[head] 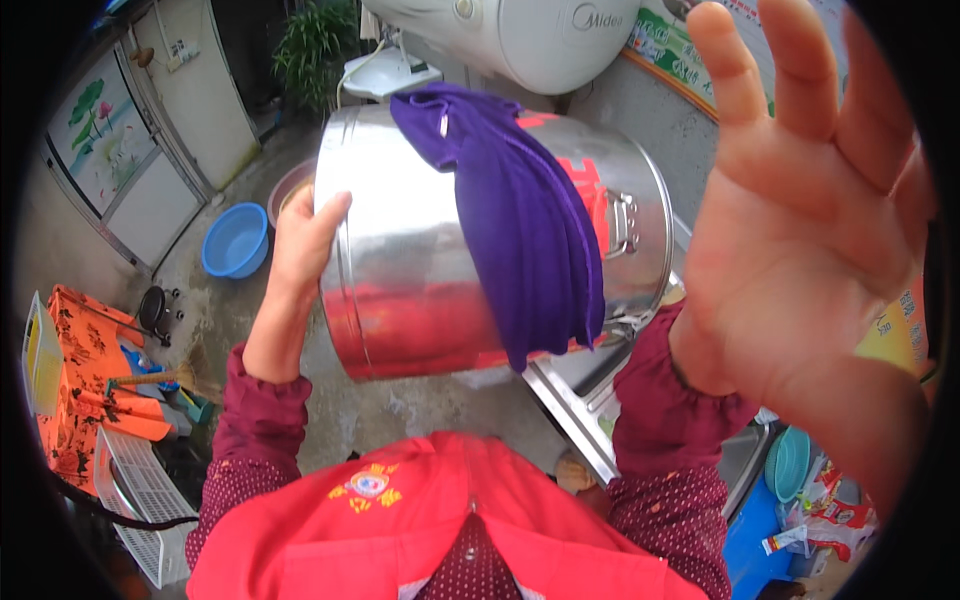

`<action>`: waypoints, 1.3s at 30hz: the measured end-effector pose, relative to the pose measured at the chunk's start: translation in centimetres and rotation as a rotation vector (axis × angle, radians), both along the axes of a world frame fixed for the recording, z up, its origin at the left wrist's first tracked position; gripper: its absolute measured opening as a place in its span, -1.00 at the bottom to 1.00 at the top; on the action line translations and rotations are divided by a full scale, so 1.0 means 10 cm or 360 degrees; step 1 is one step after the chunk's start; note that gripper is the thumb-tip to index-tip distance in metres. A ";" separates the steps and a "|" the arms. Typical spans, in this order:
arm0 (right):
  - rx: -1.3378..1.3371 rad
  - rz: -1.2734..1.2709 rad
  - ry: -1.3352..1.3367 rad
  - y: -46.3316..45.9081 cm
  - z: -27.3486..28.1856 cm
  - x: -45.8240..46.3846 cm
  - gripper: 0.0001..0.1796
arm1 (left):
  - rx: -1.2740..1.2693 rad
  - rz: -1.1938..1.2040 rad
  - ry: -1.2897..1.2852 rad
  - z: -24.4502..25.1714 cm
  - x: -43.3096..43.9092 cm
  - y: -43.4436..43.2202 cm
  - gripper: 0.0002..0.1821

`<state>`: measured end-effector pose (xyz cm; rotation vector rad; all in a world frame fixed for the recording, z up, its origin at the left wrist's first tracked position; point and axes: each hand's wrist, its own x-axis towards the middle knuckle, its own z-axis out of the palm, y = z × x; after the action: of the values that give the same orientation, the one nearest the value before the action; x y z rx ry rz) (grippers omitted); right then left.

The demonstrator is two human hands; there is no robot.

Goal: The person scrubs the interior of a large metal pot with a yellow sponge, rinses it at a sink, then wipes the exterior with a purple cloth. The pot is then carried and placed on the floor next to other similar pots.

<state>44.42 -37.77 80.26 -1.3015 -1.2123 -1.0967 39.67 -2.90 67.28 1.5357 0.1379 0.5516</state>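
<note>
A large stainless-steel barrel [397, 225] lies on its side in front of me, with a metal handle and red markings on its wall. Over its middle drapes a purple cloth [517, 225]. My left hand [304, 232] grips the barrel's left end, thumb on the outer wall and fingers hidden behind the edge. Raised close to the camera at the right, my right hand [802, 210] has its palm showing and its fingers apart, with nothing in it.
A metal sink unit [570, 420] stands below the barrel's right end. Behind hangs a white water heater [555, 37] near a small washbasin [390, 73]. A blue basin [235, 240] sits on the concrete floor. White plastic baskets [146, 495] and an orange-covered table [75, 375] are at left.
</note>
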 end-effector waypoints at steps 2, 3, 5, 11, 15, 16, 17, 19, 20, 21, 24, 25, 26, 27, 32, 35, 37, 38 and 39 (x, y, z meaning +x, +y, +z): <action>0.0022 -0.0126 0.0068 -0.07 -0.06 0.07 -0.19 | -0.0082 -0.0023 0.0001 -0.01 0.02 0.01 -0.74; 0.0033 -0.0202 0.0102 -0.12 -0.09 0.09 -0.19 | -0.0058 -0.0013 0.0001 -0.02 0.03 0.01 -0.73; 0.0052 -0.0372 0.0183 -0.24 -0.16 0.14 -0.19 | -0.0027 0.0027 0.0011 -0.03 0.04 0.02 -0.72; 0.0024 -0.0717 0.0404 -0.59 -0.29 0.22 -0.19 | -0.0007 0.0092 0.0033 -0.08 0.06 0.02 -0.72; -0.0007 -0.0801 0.0491 -0.73 -0.31 0.24 -0.19 | -0.0148 0.0021 -0.0004 -0.08 0.04 -0.01 -0.69; -0.0017 -0.0811 0.0500 -0.76 -0.31 0.24 -0.19 | -0.0151 0.0006 -0.0021 -0.08 0.02 -0.02 -0.69; -0.0025 -0.0826 0.0507 -0.78 -0.32 0.24 -0.19 | -0.0155 -0.0013 -0.0040 -0.08 0.02 -0.02 -0.68; -0.0031 -0.0838 0.0516 -0.80 -0.32 0.24 -0.19 | -0.0157 -0.0044 -0.0050 -0.09 0.01 -0.03 -0.67; -0.0034 -0.0842 0.0519 -0.82 -0.32 0.23 -0.19 | -0.0153 -0.0045 -0.0046 -0.09 0.01 -0.04 -0.67; -0.0043 -0.0841 0.0525 -0.82 -0.33 0.23 -0.19 | -0.0157 -0.0069 -0.0079 -0.09 0.00 -0.04 -0.67; -0.0049 -0.0849 0.0534 -0.83 -0.34 0.21 -0.19 | -0.0126 -0.0012 -0.0035 -0.08 0.02 -0.03 -0.66; -0.0046 -0.0852 0.0535 -0.83 -0.34 0.20 -0.19 | -0.0120 -0.0012 -0.0037 -0.07 0.03 -0.03 -0.66; -0.0053 -0.0850 0.0539 -0.84 -0.35 0.20 -0.19 | -0.0115 -0.0016 -0.0036 -0.07 0.04 -0.02 -0.66; -0.0055 -0.0854 0.0542 -0.84 -0.34 0.20 -0.19 | -0.0111 -0.0020 -0.0037 -0.06 0.04 -0.02 -0.65; -0.0055 -0.0867 0.0553 -0.87 -0.33 0.20 -0.19 | -0.0083 -0.0016 -0.0004 -0.05 0.06 -0.03 -0.64; -0.0059 -0.0874 0.0558 -0.88 -0.34 0.20 -0.19 | -0.0048 0.0008 0.0052 -0.04 0.06 -0.03 -0.64; -0.0048 -0.0874 0.0554 -0.88 -0.34 0.19 -0.19 | -0.0002 0.0007 0.0064 -0.03 0.07 -0.02 -0.63; -0.0048 -0.0873 0.0547 -0.88 -0.35 0.19 -0.19 | 0.0024 0.0002 0.0062 -0.03 0.06 -0.02 -0.62; -0.0033 -0.0865 0.0540 -0.88 -0.36 0.19 -0.19 | 0.0059 0.0008 0.0048 -0.02 0.06 -0.01 -0.62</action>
<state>46.27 -46.60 76.69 -1.8086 -0.6308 -1.1709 40.30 -2.99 67.12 1.5807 0.1553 0.5375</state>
